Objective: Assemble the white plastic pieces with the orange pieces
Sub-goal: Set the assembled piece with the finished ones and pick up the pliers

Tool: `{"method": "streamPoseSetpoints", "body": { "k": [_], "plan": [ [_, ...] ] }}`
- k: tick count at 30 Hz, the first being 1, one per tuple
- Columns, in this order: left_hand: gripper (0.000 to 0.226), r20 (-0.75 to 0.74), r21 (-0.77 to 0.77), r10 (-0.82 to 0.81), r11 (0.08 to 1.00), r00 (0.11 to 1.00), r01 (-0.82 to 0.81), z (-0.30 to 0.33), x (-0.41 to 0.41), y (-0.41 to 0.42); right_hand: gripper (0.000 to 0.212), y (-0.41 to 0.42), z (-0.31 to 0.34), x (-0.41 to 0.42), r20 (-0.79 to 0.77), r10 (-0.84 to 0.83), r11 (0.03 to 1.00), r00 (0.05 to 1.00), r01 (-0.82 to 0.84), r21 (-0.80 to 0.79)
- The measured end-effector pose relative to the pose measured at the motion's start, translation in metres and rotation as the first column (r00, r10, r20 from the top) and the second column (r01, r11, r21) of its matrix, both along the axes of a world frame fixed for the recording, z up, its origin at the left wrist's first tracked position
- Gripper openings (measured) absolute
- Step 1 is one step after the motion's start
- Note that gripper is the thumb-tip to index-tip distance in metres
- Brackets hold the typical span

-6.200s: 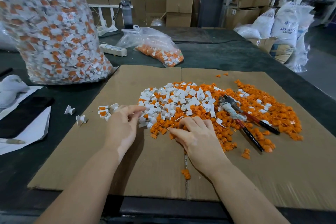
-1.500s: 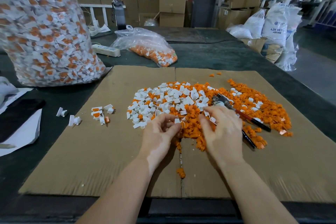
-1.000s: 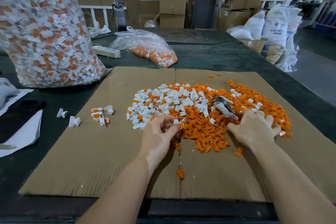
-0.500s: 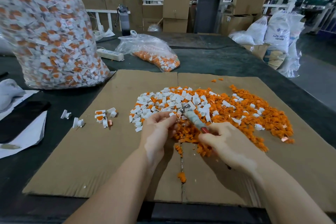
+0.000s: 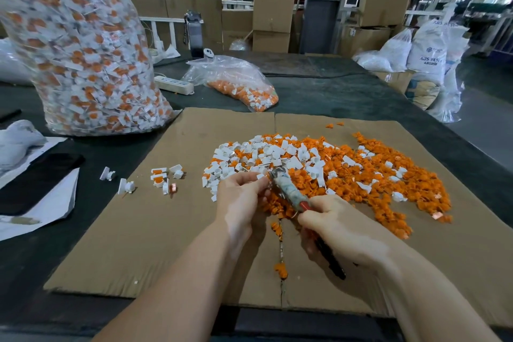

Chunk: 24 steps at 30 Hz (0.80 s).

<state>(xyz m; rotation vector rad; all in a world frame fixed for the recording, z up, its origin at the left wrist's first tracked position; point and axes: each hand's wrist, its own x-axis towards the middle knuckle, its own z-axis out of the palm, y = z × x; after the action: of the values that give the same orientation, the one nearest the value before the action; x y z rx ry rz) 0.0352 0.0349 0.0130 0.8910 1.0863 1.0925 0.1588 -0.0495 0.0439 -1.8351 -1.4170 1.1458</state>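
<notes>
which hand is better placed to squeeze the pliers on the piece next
Right. The right hand already grips the pliers by the handles, their tip at the piece pinched in the left hand, which only steadies it.

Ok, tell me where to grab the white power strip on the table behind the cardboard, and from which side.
Take the white power strip across its narrow width, near the middle of its long body, coming down from above. It lies flat on the dark table, long and slim, so fingers can span its two long sides. Its left end sits close to the big bag of parts, so keep towards the freer right end.
</notes>
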Motion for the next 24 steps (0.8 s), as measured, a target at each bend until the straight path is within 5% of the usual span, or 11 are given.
{"method": "streamPoseSetpoints", "body": {
  "k": [6,16,21,24],
  "plan": [
    [0.008,-0.022,0.036,0.013,0.999,1.000,-0.012,-0.002,0.002,-0.002,0.026,0.001,-0.004,0.001,0.365,-0.014,0.992,0.931,-0.032,0.121],
    [0.009,0.016,0.036,0.005,0.999,1.000,-0.006,-0.010,0.000,-0.001,0.035,-0.003,-0.022,0.017,0.322,-0.217,0.950,0.922,0.124,0.286],
    [0.022,-0.352,0.291,0.024,0.953,0.936,0.084,-0.024,-0.006,-0.001,0.040,0.005,-0.028,0.050,0.508,-0.532,0.832,0.678,0.307,0.463],
    [0.023,-0.454,0.319,0.039,0.940,0.890,0.122,-0.027,-0.004,-0.002,0.053,0.013,-0.036,0.071,0.622,-0.569,0.820,0.537,0.318,0.476]
  ]
}}
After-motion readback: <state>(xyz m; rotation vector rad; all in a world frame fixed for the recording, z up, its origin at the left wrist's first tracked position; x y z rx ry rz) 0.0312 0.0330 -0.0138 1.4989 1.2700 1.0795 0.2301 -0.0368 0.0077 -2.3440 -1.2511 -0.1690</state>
